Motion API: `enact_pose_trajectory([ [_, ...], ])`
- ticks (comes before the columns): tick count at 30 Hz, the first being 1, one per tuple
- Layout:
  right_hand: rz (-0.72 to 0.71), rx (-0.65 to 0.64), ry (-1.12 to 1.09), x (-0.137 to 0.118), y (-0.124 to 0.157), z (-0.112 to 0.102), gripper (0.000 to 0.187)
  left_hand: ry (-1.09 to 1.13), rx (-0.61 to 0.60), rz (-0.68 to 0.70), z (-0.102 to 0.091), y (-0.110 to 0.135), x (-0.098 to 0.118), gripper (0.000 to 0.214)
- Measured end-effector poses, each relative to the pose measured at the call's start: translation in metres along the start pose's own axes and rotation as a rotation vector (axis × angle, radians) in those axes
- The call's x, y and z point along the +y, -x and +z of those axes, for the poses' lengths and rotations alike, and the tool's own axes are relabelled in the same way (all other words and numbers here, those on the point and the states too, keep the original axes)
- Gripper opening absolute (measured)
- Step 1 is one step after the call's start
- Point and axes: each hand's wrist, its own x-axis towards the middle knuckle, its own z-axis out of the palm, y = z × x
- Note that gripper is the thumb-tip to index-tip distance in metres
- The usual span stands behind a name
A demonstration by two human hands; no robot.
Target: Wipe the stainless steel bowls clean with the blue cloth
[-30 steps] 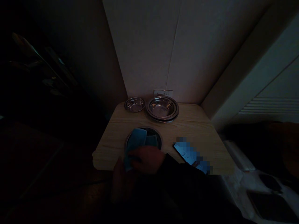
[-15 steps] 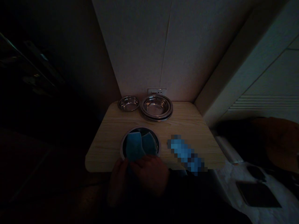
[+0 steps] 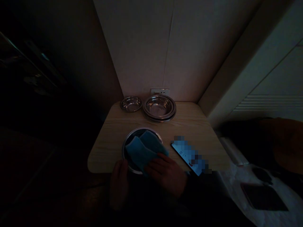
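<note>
Near the front edge of the small table, a round metal bowl sits with a blue cloth spread in folds over its inside. My right hand presses on the cloth at the bowl's near right side, its fingers wrapped over the cloth's edge. At the near left rim, my left hand grips the bowl with fingers closed together. Dim light hides the undersides of both hands and the thumbs' exact hold.
A stack of metal bowls and a smaller metal bowl stand at the back of the wooden table. A lit phone lies at the right front. Behind is a wall socket.
My right hand has slid to the right, dragging the blue cloth with it so its folds slant rightward. My left hand stays at the bowl's near left rim.
</note>
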Motion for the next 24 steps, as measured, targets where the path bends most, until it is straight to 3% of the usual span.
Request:
enact_pose_trajectory([
  [3,0.007,0.059,0.007,-0.003,0.000,0.002,0.022,0.032,-0.001,-0.068,0.002,0.003,0.007,0.034],
  [7,0.136,0.221,-0.002,-0.031,-0.018,0.021,0.025,0.024,0.010,-0.064,0.003,0.002,0.004,0.030],
  [9,0.131,0.253,-0.003,-0.037,-0.019,0.026,0.024,-0.007,0.015,-0.065,-0.001,-0.001,0.002,0.028],
  [16,-0.032,0.215,0.035,-0.006,0.010,0.015,0.022,0.017,-0.006,-0.052,-0.016,-0.011,0.009,0.036],
  [22,0.122,0.276,-0.005,-0.038,-0.013,0.033,0.023,-0.019,-0.010,-0.023,-0.013,-0.013,0.012,0.032],
  [24,0.112,0.256,-0.020,-0.039,-0.012,0.034,0.023,-0.018,-0.015,-0.014,-0.015,-0.014,0.011,0.031],
])
